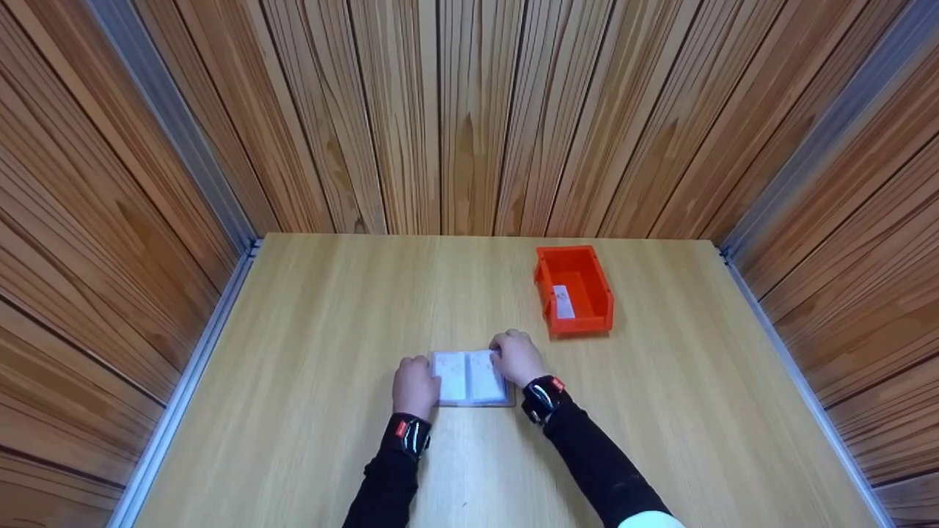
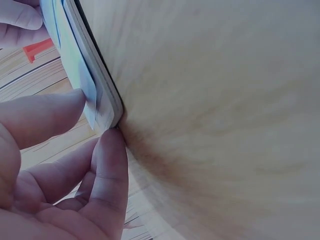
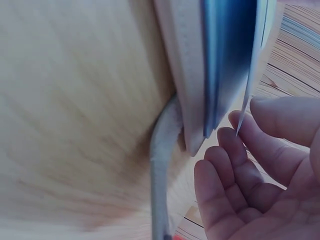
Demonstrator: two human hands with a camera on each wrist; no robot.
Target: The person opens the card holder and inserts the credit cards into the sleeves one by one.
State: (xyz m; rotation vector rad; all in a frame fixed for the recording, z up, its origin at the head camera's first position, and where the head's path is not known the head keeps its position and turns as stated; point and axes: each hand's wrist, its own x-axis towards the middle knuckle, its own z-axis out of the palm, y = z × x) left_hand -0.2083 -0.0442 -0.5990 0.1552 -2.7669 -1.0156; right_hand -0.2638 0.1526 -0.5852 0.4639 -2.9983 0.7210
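Observation:
A small card holder (image 1: pixel 452 378) with pale, sleeve-like pages lies spread open on the table. At its left edge my left hand (image 1: pixel 415 386) holds on, the thumb against the page side and a fingertip at the cover's corner in the left wrist view. My right hand (image 1: pixel 519 358) is at the upper right, pinching one thin page (image 3: pixel 248 95) between thumb and fingers. That page stands away from the stacked blue-tinted ones. From the stitched cover a grey strap (image 3: pixel 160 175) sticks out over the tabletop.
An orange-red open bin (image 1: pixel 585 275) with a white label (image 1: pixel 563 301) inside stands behind and right of the card holder. Wood-plank walls (image 1: pixel 469 117) and metal rails (image 1: pixel 172 422) enclose the light wooden table (image 1: pixel 330 308).

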